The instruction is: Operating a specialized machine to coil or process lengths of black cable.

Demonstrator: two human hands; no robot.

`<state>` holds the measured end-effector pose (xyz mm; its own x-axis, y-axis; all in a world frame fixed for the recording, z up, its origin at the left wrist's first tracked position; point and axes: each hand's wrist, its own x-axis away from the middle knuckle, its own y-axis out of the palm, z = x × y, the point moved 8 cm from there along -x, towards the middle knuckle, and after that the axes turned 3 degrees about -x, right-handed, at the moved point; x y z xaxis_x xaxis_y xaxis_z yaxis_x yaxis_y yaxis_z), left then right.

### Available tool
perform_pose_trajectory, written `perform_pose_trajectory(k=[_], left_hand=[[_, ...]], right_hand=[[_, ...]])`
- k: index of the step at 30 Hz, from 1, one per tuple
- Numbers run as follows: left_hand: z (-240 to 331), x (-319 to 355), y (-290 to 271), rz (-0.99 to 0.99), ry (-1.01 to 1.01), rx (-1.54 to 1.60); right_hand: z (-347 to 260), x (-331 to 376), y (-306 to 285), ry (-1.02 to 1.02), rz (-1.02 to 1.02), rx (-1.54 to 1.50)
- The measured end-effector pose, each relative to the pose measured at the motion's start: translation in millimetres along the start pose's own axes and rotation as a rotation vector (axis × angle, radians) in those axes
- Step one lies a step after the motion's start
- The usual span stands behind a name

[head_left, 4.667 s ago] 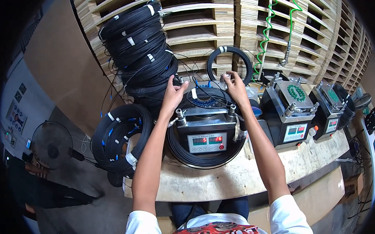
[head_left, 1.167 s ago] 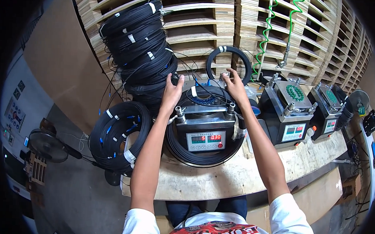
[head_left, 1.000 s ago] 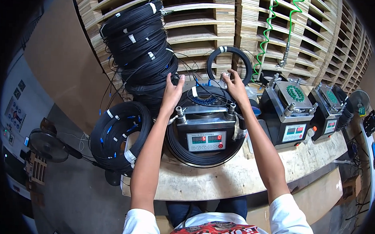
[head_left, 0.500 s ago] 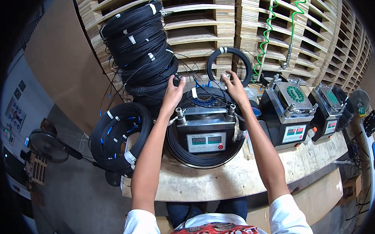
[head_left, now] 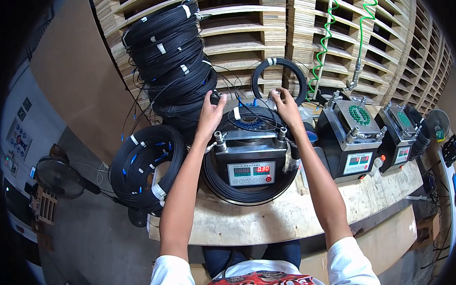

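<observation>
In front of me stands a black bench machine (head_left: 252, 162) with metal posts at its corners and a front display panel (head_left: 251, 174) whose right half glows red. My left hand (head_left: 212, 114) curls its fingers and thumb round the far left corner knob (head_left: 215, 98). My right hand (head_left: 288, 107) pinches the far right corner knob (head_left: 275, 95), which its fingers partly cover. Between my hands, a loop of thin black cable (head_left: 259, 113) with a white tie and blue connectors lies over the machine's top. A larger black cable coil (head_left: 246, 197) rings the machine's base.
Left of the machine are a tall stack of black cable coils (head_left: 173, 65) and another coil (head_left: 119, 171) with blue-tipped ends. Two similar machines (head_left: 350, 134) stand to the right. Behind, a single coil (head_left: 255, 75) leans near wooden pallets (head_left: 236, 45); a green spiral air hose (head_left: 362, 36) hangs there.
Red digits have lit up on the right half of the display panel. The hanging air hose's metal end has swung slightly right and down. Both my hands stay nearly where they were.
</observation>
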<state>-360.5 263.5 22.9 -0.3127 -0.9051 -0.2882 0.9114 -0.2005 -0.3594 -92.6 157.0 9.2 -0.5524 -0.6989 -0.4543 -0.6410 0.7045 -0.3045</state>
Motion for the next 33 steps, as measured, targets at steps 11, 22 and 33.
perform_pose_trajectory(k=[11, 22, 33], left_hand=[[8, 2, -8, -0.001, 0.141, -0.041], [-4, -10, 15, -0.038, 0.141, 0.05], [-4, -6, -7, 0.033, 0.204, 0.022]], right_hand=[[21, -27, 7, 0.353, -0.257, -0.122], [67, -114, 5, 0.236, -0.024, 0.62], [64, -64, 26, 0.537, -0.308, -0.383]])
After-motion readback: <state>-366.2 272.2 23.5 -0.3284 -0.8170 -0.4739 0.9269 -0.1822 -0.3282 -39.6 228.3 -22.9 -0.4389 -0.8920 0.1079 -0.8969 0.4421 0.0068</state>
